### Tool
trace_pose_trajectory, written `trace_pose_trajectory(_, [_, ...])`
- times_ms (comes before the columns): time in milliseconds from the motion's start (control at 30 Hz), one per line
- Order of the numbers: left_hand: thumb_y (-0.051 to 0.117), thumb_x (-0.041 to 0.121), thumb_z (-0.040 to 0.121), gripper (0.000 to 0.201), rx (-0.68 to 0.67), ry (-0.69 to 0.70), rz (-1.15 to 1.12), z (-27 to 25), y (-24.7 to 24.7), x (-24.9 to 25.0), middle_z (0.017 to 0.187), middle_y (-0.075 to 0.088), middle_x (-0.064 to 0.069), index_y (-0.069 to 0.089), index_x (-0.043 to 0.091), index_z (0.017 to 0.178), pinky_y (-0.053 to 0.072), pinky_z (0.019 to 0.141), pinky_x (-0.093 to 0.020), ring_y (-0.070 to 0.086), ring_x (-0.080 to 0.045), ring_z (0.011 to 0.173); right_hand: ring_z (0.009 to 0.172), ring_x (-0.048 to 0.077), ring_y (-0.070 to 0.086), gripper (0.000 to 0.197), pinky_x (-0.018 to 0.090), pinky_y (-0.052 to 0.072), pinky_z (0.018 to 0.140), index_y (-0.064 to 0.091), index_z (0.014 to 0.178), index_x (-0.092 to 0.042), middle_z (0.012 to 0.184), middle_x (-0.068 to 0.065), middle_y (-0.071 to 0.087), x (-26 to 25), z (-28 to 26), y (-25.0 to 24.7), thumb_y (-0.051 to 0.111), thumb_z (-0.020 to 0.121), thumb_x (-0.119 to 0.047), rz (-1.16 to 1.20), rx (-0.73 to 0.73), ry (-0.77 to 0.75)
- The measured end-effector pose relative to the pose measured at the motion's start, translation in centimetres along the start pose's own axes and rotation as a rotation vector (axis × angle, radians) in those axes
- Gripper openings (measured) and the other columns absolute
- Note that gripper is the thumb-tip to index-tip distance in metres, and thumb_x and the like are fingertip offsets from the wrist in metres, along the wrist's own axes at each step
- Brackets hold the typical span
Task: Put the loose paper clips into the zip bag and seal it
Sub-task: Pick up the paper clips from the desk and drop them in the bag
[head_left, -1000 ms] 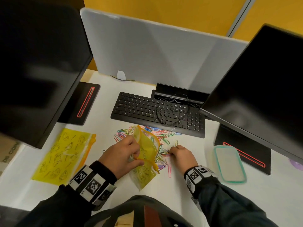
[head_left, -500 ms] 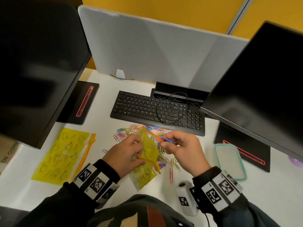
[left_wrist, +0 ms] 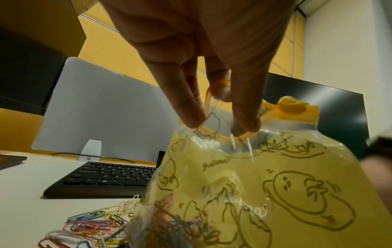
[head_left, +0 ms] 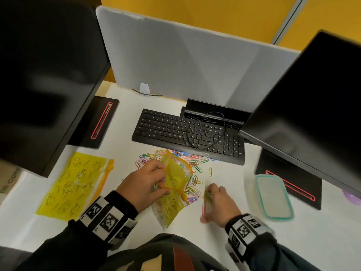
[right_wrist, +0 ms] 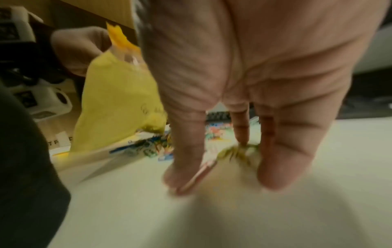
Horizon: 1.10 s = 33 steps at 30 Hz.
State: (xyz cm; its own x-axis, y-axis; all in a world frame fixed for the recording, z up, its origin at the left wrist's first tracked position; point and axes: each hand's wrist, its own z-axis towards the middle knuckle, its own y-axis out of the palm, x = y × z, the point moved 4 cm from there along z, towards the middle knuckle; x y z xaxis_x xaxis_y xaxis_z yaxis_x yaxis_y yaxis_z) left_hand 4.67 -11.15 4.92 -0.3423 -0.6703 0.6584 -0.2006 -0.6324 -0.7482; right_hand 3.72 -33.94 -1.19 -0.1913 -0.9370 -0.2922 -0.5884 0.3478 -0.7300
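- On desk (head_left: 224,227), right hand (head_left: 218,204) back down from bag (head_left: 173,178), fingers splayed, pinching up more clips (head_left: 187,161)
- Left hand (head_left: 144,184) still grips bag mouth open, upright
- Means filling continues; sealing far off

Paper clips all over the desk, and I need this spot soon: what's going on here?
A person is bagging them. The left hand pinches the rim of a yellow zip bag, holding its mouth open; some clips are already inside. The right hand is down on the white desk, fingers on a few loose paper clips. Many remain, and the bag is unsealed.
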Motion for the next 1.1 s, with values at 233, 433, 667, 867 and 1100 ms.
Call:
trace_pose_trajectory(233, [0.063, 0.048, 0.065, 0.029, 0.017, -0.018, 0.004, -0.2, -0.2, -0.4, 0.100, 0.051, 0.011, 0.041, 0.029, 0.069, 0.046, 0.069, -0.025, 0.059, -0.011, 0.088, 0.083, 0.024, 0.054, 0.037, 0.023, 0.035, 0.068, 0.053, 0.107, -0.010, 0.098, 0.007, 0.060, -1.7, 4.2, -1.4, 0.068, 0.073, -0.006, 0.258, 0.323, -0.142])
trace_pose_trajectory(433, [0.052, 0.054, 0.065, 0.028, 0.031, -0.003, 0.011, -0.4, -0.4, -0.3, 0.101, 0.055, 0.004, 0.040, 0.029, 0.070, 0.054, 0.069, -0.033, 0.062, -0.016, 0.088, 0.145, 0.031, 0.006, 0.072, 0.041, 0.019, 0.117, 0.005, 0.148, -0.020, 0.159, 0.004, 0.002, -2.2, 7.5, -3.2, 0.043, 0.090, 0.000, -0.135, 0.150, -0.231])
trace_pose_trajectory(667, [0.054, 0.055, 0.066, 0.028, 0.058, -0.031, -0.002, -0.6, -0.5, -0.9, 0.097, 0.050, 0.012, 0.040, 0.031, 0.069, 0.048, 0.066, -0.027, 0.059, -0.011, 0.083, 0.144, 0.024, 0.015, 0.056, 0.035, 0.018, 0.117, 0.018, 0.147, -0.018, 0.157, 0.007, 0.013, -1.6, 5.2, -1.2, 0.038, 0.095, -0.012, -0.103, 0.101, -0.233])
trace_pose_trajectory(867, [0.053, 0.056, 0.066, 0.028, 0.050, -0.035, 0.029, -0.5, -0.5, -1.2, 0.097, 0.046, 0.015, 0.040, 0.031, 0.067, 0.044, 0.065, -0.018, 0.050, 0.000, 0.082, 0.144, 0.026, 0.012, 0.057, 0.033, 0.014, 0.117, 0.016, 0.147, -0.015, 0.158, 0.008, 0.011, -0.1, 6.0, -2.6, 0.039, 0.095, -0.016, -0.101, 0.142, -0.214])
trace_pose_trajectory(1100, [0.056, 0.054, 0.066, 0.029, 0.048, -0.024, 0.026, -0.4, -0.6, -1.1, 0.096, 0.048, 0.014, 0.044, 0.028, 0.068, 0.047, 0.065, -0.023, 0.054, -0.006, 0.081, 0.135, 0.024, 0.023, 0.102, 0.036, 0.031, 0.110, 0.021, 0.144, -0.017, 0.150, 0.002, 0.024, -0.7, 2.8, -0.5, 0.073, 0.065, -0.056, -0.138, 0.069, -0.197])
